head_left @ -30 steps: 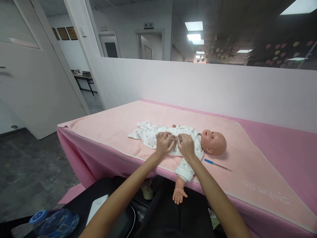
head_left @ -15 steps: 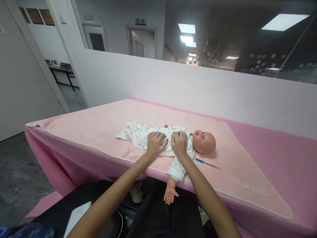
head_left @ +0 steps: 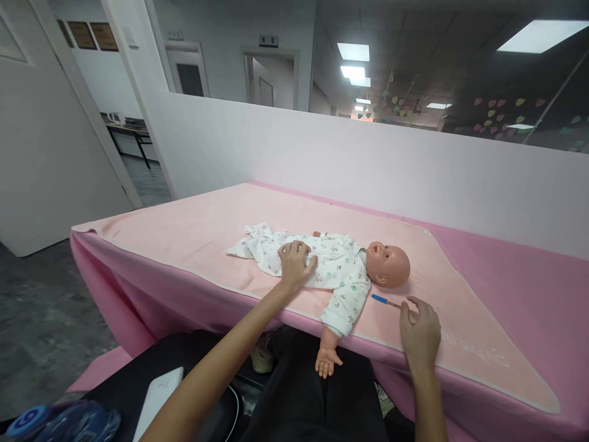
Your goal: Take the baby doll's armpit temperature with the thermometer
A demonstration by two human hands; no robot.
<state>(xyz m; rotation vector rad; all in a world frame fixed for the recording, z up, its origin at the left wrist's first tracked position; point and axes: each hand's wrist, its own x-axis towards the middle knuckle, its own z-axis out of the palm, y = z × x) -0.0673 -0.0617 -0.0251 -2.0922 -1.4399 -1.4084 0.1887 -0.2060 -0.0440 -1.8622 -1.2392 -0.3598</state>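
Right hand (head_left: 421, 333), by pink blanket (head_left: 193, 230)'s front edge: fingers narrow at thin blue-ended stick (head_left: 380, 299), grip I cannot tell | left hand (head_left: 294, 265): wide, loosely curved on printed cloth suit (head_left: 343, 261) of smooth-headed doll (head_left: 391, 267), whose arm overhangs that edge

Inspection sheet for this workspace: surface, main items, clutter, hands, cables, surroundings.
Surface: pale pink mat over darker pink cloth.
Main items: doll lying face-up in a printed white outfit, one arm over the mat's edge; blue-ended stick near its head.
Clutter: bottle and white flat object at lower left.
Hands: left hand on the outfit; right hand at the stick's far end, grip unclear.
Cables: thin white curve near lap, possibly cord.
Surroundings: white wall, window, door.
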